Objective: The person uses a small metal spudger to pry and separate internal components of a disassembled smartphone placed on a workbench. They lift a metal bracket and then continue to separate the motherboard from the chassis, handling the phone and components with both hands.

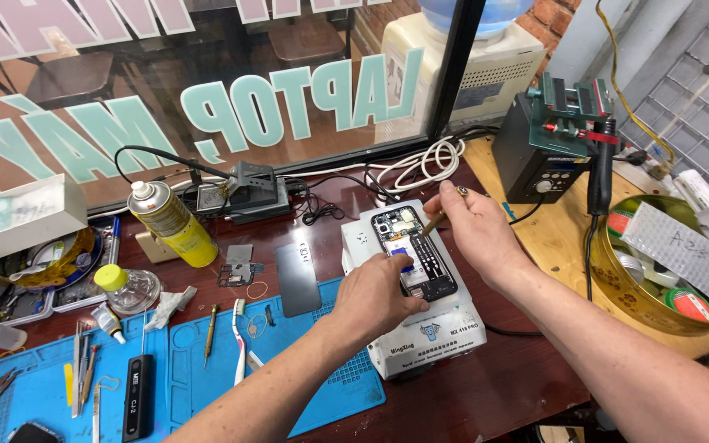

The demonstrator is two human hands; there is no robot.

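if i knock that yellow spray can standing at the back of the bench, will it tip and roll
Probably yes. The yellow spray can is tall and narrow and already looks tilted, so a sideways nudge would likely topple it. Its round body would then roll across the dark wood bench, perhaps until the blue mat or the cables stop it. It looks metal, so hardly fragile.

Obstacles, as I see them from the head view: left hand (pixel 379 295) lies across the opened phone (pixel 413 253) on the white heating platform (pixel 420 328); right hand (pixel 473 230) closes it off from the right. Cables (pixel 416 164) and the soldering stand (pixel 252 190) crowd the back. Yellow spray can (pixel 172 223) stands well left. Free room: bare counter (pixel 486 394) in front of the platform; blue mat (pixel 207 361) strewn with tools.
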